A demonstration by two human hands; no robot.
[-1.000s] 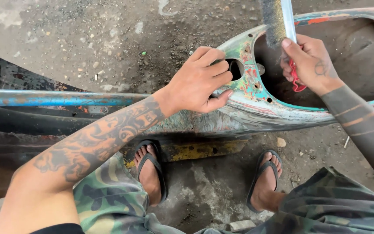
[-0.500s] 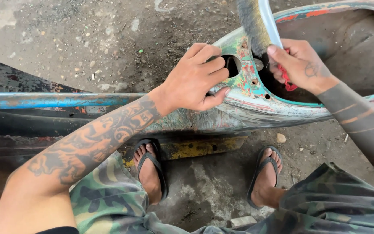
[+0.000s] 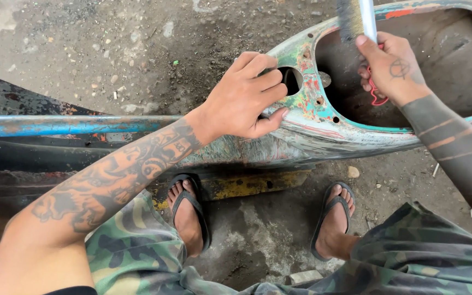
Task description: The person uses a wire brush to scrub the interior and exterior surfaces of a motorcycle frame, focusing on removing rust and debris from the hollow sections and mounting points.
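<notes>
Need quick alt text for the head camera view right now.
Left hand grips the rim of a worn, paint-flaked metal shell, while the right hand holds a brush at its opening. Below, sandalled feet on concrete floor.

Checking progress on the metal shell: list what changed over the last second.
The right hand slid its brush slightly left along the opening's edge. The left hand kept gripping the painted metal shell by the round hole; shell and feet stayed put.

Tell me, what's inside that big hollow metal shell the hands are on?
Inside the metal shell there is a bare, grimy brown cavity. The right hand reaches in, holding a paintbrush and something red. The hand hides the spot behind it. The left hand grips the shell's rim.
</notes>
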